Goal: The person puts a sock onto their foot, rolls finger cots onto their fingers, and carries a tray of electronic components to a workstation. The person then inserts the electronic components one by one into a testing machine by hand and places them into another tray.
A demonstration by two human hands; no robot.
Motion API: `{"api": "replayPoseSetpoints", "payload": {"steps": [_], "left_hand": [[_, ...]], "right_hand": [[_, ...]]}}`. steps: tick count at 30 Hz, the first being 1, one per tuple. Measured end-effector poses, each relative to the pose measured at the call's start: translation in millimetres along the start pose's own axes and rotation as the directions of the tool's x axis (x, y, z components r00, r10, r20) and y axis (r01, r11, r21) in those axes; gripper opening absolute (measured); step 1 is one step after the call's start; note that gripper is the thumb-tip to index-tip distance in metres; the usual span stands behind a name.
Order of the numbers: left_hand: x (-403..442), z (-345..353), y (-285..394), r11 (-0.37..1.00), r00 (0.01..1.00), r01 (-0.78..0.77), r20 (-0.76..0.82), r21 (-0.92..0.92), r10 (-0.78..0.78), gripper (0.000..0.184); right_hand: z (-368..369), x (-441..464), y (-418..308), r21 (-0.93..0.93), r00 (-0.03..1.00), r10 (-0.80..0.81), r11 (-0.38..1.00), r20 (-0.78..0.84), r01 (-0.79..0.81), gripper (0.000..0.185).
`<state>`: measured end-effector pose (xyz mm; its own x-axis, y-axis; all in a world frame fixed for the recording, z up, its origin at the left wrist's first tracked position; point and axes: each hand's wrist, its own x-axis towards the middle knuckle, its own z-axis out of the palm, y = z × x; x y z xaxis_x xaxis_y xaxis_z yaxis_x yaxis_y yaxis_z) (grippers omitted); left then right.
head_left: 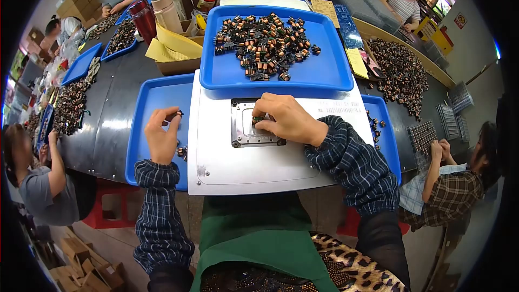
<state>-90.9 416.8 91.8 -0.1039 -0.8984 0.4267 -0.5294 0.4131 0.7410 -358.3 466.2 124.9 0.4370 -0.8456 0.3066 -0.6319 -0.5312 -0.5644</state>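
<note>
My left hand (164,132) is over the blue tray (141,94) on the left, thumb and fingertips pinched on a small dark component (179,113). A few loose components (182,152) lie in that tray beside my wrist. At the metal fixture plate (243,139), set in the silver work surface (227,170), my right hand (286,119) has its thumb and index finger closed around a small green and copper coil component (257,120). My right fingers partly hide that piece and the fixture.
A blue tray (330,75) heaped with copper coils (259,43) stands behind the fixture. Another blue tray (389,140) with coils is at the right. Flasks (143,20) and a cardboard box (181,66) stand back left. Co-workers (46,189) sit on both sides.
</note>
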Motion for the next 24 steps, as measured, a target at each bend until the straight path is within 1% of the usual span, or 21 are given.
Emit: {"api": "replayPoseSetpoints", "payload": {"steps": [2,3,5,6,7,9,11,12,13,15,16,17,18,19,21,22,23,24], "left_hand": [[2.5,0.9,-8.5,0.981,0.995,-0.103,0.016,0.166,0.102,0.021],[5.9,2.6,-4.8,0.981,0.995,-0.102,0.015,0.164,0.101,0.021],[18.9,10.3,12.1,0.986,0.988,-0.148,-0.035,0.082,0.151,0.020],[25.8,14.9,20.4,0.980,0.980,-0.194,-0.036,0.053,0.196,0.020],[33.7,22.1,25.4,0.979,0.980,-0.195,-0.039,0.053,0.197,0.020],[50.3,38.0,35.0,0.929,0.929,-0.370,-0.010,0.019,0.371,0.021],[64.5,56.5,45.6,0.910,0.909,-0.413,0.077,0.040,0.409,0.020],[69.9,68.3,50.1,0.927,0.920,-0.373,0.111,-0.035,0.375,0.017],[75.6,77.8,51.4,0.933,0.919,-0.355,0.160,-0.057,0.360,0.020],[82.9,95.0,54.5,0.959,0.932,-0.282,0.247,0.036,0.265,0.022],[84.7,101.6,55.5,0.933,0.934,-0.325,0.211,0.156,0.289,0.023],[86.5,106.4,55.1,0.932,0.933,-0.326,0.214,0.156,0.291,0.023],[87.7,109.9,54.6,0.921,0.934,-0.342,0.178,0.186,0.311,0.022],[88.5,112.2,54.7,0.909,0.933,-0.355,0.144,0.217,0.330,0.022],[89.2,114.6,56.0,0.899,0.930,-0.366,0.138,0.240,0.342,0.019],[90.1,114.4,57.4,0.940,0.947,-0.297,0.182,0.166,0.266,0.019],[91.4,114.1,59.1,0.971,0.953,-0.220,0.231,0.094,0.194,0.019],[92.4,114.1,58.8,0.971,0.953,-0.220,0.232,0.094,0.194,0.019]], "right_hand": [[0.4,0.5,-0.8,-0.053,1.000,0.007,0.999,0.019,-0.006,0.015],[0.4,0.3,-1.1,-0.054,1.000,0.007,0.999,0.020,-0.006,0.015],[0.6,-0.1,-1.2,-0.087,1.000,-0.013,0.996,0.025,0.015,0.016],[1.3,-0.1,-0.9,-0.090,1.000,-0.015,0.996,0.025,0.017,0.016],[2.6,0.5,-0.5,-0.081,1.000,-0.011,0.997,0.027,0.013,0.016],[3.1,1.6,0.0,-0.075,1.000,-0.010,0.997,0.029,0.012,0.016],[2.0,1.7,0.8,-0.031,1.000,-0.015,0.999,0.013,0.015,0.017],[1.9,1.9,2.4,-0.034,1.000,-0.014,0.999,0.007,0.015,0.017],[2.8,1.8,5.0,-0.014,0.999,-0.029,1.000,-0.015,0.028,0.016],[2.2,1.6,12.1,0.004,0.998,-0.041,0.999,-0.043,0.041,0.016],[-0.7,3.2,18.2,0.248,0.996,0.037,0.969,-0.082,-0.016,0.013],[-4.8,4.7,23.8,0.480,0.988,0.120,0.875,-0.099,-0.059,0.011],[-29.3,6.7,6.1,0.622,0.906,0.422,0.701,0.032,-0.349,0.009],[-34.4,7.8,15.5,0.872,0.890,0.456,0.422,0.032,-0.248,0.011],[-44.0,10.6,22.7,0.966,0.848,0.518,0.256,-0.111,-0.030,0.013],[-46.9,12.2,29.3,0.966,0.848,0.518,0.256,-0.111,-0.030,0.013],[-48.1,13.7,38.4,0.865,0.834,0.523,0.485,-0.174,-0.124,0.013],[-47.7,15.3,45.4,0.703,0.826,0.511,0.677,-0.238,-0.217,0.013]]}}
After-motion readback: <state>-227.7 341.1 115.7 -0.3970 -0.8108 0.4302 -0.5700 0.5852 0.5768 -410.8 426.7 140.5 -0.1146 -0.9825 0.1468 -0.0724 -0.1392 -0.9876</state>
